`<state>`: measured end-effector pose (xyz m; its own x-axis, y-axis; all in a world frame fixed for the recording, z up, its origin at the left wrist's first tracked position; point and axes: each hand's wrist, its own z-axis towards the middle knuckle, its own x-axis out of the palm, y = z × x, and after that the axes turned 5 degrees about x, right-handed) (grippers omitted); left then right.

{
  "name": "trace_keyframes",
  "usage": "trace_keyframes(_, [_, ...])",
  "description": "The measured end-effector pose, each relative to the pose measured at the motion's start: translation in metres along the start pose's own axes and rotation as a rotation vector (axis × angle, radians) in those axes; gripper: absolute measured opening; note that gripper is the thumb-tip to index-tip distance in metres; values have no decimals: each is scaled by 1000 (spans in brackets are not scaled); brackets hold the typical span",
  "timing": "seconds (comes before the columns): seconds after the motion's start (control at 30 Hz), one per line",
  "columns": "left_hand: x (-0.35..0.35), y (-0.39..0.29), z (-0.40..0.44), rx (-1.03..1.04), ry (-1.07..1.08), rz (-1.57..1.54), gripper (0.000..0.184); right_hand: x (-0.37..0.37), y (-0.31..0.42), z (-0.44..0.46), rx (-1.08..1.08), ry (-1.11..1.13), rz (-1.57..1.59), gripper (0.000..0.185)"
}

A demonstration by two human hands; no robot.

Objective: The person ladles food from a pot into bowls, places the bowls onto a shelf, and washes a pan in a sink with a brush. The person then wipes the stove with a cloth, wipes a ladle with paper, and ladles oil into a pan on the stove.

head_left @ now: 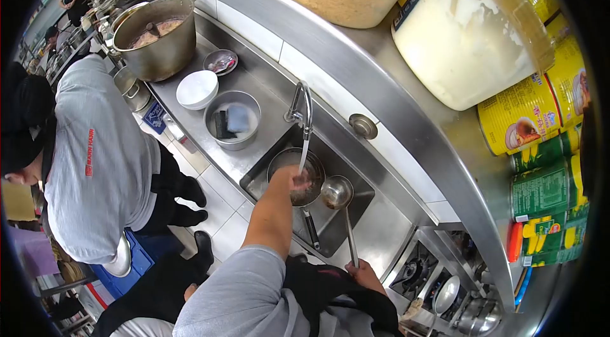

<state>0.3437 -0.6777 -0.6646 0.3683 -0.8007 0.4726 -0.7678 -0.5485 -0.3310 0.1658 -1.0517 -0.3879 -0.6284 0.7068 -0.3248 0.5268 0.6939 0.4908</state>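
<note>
My left hand is over the inside of a round pan in the sink, under water running from the faucet. Its fingers are blurred, and whether they hold anything is unclear. The pan's black handle points toward me. Lower right, my right hand is closed round the long handle of a metal ladle, whose bowl lies over the sink beside the pan.
Left of the sink are a metal bowl with sponges, a white bowl, a small dish and a large pot. A metal shelf with tubs and cans overhangs the right. A co-worker stands at left.
</note>
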Motion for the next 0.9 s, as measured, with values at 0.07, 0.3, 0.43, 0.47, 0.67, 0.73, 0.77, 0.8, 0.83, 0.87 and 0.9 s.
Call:
trace_keyframes(0.07, [-1, -12, 21, -73, 43, -398, 23, 3, 6, -2, -4, 1, 9, 17])
trace_keyframes(0.3, [24, 19, 8, 259, -66, -365, 20, 5, -12, 24, 27, 56, 159, 16])
trace_keyframes(0.43, [-2, 78, -80, 183, -315, 268, 30, 8, 1, 36, 21, 55, 161, 16])
trace_keyframes(0.47, [-18, 78, -72, 176, -217, 169, 33, 7, 2, 45, 26, 104, 168, 18])
trace_keyframes(0.67, [-8, 89, -153, 755, -560, 750, 42, 15, 25, 90, 194, 381, 414, 24])
trace_keyframes(0.73, [15, 70, -193, 740, -551, 1251, 47, 20, 54, 86, 395, 634, 764, 34])
trace_keyframes(0.77, [31, 58, -211, 583, -449, 1568, 50, 22, 60, 90, 389, 647, 757, 34])
trace_keyframes(0.8, [28, 61, -196, 542, -449, 1732, 51, 24, 61, 93, 395, 746, 804, 34])
trace_keyframes(0.83, [22, 57, -192, 543, -460, 1733, 51, 25, 66, 93, 400, 842, 849, 33])
trace_keyframes(0.87, [15, 49, -188, 531, -523, 1691, 50, 27, 70, 91, 380, 813, 817, 33])
trace_keyframes(0.9, [14, 39, -191, 525, -587, 1651, 49, 25, 72, 96, 366, 817, 813, 33])
